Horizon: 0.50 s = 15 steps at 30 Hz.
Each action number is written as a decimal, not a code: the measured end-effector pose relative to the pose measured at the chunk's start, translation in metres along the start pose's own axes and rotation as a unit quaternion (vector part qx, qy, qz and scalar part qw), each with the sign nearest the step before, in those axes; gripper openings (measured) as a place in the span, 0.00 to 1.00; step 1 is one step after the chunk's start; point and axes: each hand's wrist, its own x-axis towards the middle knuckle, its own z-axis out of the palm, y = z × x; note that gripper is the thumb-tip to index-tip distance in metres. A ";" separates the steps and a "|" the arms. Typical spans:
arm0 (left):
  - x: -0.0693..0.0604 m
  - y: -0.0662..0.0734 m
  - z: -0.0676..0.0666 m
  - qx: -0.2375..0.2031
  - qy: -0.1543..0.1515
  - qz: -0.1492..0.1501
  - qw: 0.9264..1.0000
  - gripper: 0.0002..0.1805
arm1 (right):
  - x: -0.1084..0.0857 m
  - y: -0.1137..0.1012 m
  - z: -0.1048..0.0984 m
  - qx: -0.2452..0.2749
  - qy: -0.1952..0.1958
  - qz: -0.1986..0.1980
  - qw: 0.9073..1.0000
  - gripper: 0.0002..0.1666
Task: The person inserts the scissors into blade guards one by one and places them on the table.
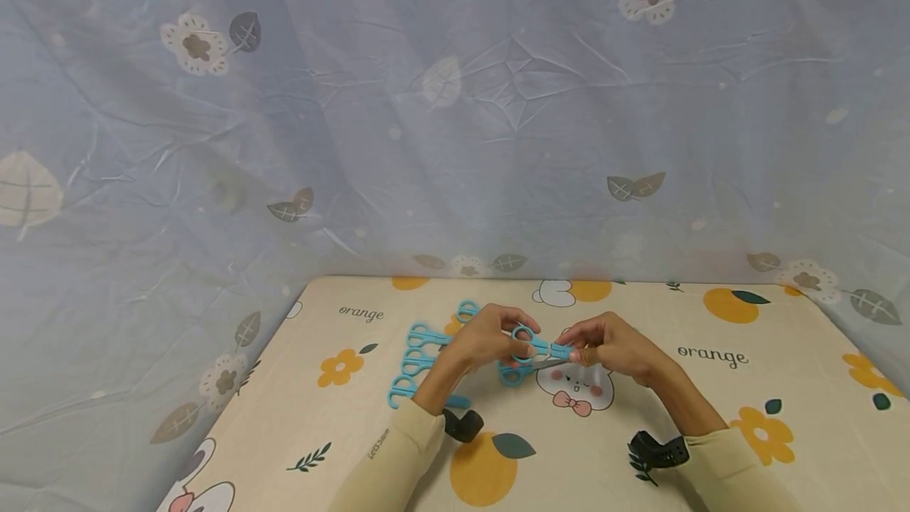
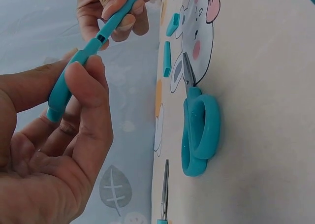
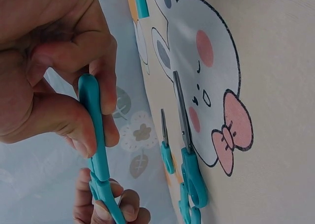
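Observation:
Above the table, a pair of turquoise scissors [image 1: 524, 344] is pinched by its handles in my left hand [image 1: 489, 336]. My right hand [image 1: 617, 344] pinches the matching turquoise blade cover [image 3: 98, 145] between thumb and fingers. This cover sits over the blades, its end meeting the handle part, and no bare metal shows there. Below the hands, another pair of turquoise scissors [image 2: 202, 130] lies on the cloth with its metal blades bare. A further pair with bare blades [image 3: 166, 155] lies farther off. Two loose turquoise covers [image 2: 167, 59] rest on the cloth.
Several turquoise scissors [image 1: 419, 334] lie in a group to the left, partly hidden by my left forearm. A cream tablecloth [image 1: 583, 457] printed with oranges and a rabbit spreads beneath. Behind it hangs a pale blue-grey patterned curtain [image 1: 455, 180].

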 end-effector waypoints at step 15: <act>0.000 0.001 0.003 0.039 0.013 0.021 0.999 0.13 | 0.000 0.002 0.002 -0.003 0.001 -0.008 1.000 0.16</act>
